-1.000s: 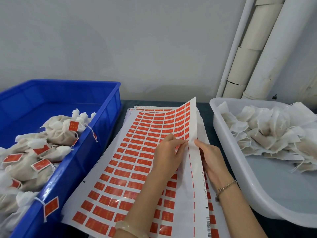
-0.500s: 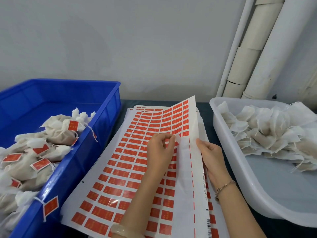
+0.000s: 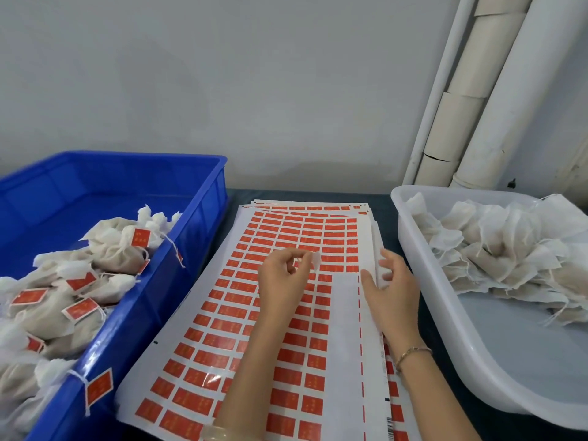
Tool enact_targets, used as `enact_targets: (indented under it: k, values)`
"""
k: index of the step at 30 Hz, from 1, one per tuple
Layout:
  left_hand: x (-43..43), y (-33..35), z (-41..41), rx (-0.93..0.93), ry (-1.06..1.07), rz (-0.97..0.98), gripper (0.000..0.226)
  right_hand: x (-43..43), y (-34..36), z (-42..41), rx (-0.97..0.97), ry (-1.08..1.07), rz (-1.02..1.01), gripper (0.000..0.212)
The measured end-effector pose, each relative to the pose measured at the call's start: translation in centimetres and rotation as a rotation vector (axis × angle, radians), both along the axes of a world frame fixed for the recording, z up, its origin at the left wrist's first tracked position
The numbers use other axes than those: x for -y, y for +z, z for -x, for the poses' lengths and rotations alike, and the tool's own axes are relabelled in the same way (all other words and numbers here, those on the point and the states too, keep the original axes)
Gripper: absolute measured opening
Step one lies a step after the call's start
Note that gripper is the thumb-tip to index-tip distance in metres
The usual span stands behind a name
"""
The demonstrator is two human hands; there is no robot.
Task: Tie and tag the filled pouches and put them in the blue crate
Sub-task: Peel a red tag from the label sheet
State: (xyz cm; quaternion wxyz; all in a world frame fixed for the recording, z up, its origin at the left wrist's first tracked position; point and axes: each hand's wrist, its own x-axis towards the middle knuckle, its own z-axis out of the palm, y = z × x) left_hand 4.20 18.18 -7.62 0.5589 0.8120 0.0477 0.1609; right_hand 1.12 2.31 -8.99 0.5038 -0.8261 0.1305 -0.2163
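Item: label sheet [image 3: 254,329]; white backing with rows of red labels; top of a stack lying flat on the dark table [image 3: 318,194] between the two bins, within reach of both hands; a bare strip down its right side, where labels are already taken.

Left hand [image 3: 281,281]: raised just above the sheet; thumb and forefinger pinch one small label [image 3: 316,261]; the label shows pale, probably its back turned to the camera; held by an edge, likely so the glue stays free for a string.

Right hand [image 3: 393,291]: fingers relaxed and spread, holding nothing; rests at the stack's right edge, apparently to keep the sheets down.

Blue crate [image 3: 203,160]: left of the sheets; holds tied pouches [image 3: 114,249]; off-white cloth, plump, necks cinched with string, red labels attached; one label hangs over the near rim.

White tub [image 3: 413,256]: right of the sheets; holds untied pouches [image 3: 496,249]; same cloth, tops floppy, strings loose, heaped at the far end; judged the supply side, so work runs right to left.

Step judged: label ready; no pouch in hand yet.
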Motion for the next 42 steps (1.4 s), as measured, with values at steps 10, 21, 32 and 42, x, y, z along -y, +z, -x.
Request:
enact_targets:
  k: [10,21,32,42]
  values:
    - [0.3,0.1,1.0,0.036,-0.358,-0.075,0.008,-2.1,0.6,0.5,0.113,0.213,-0.030,0.037]
    - [-0.1,1.6,0.8,-0.264,-0.447,0.692,0.022,-1.1,1.2,-0.2,-0.016,0.333,-0.242,0.021]
    - [-0.5,0.5,0.7,-0.079,-0.480,0.215,0.009,-1.3,1.0,0.0,-0.111,0.350,-0.392,0.018]
    - [-1.2,0.5,1.1,-0.046,-0.443,0.073,0.009,-0.2,1.6,-0.2,-0.036,0.246,-0.643,0.021]
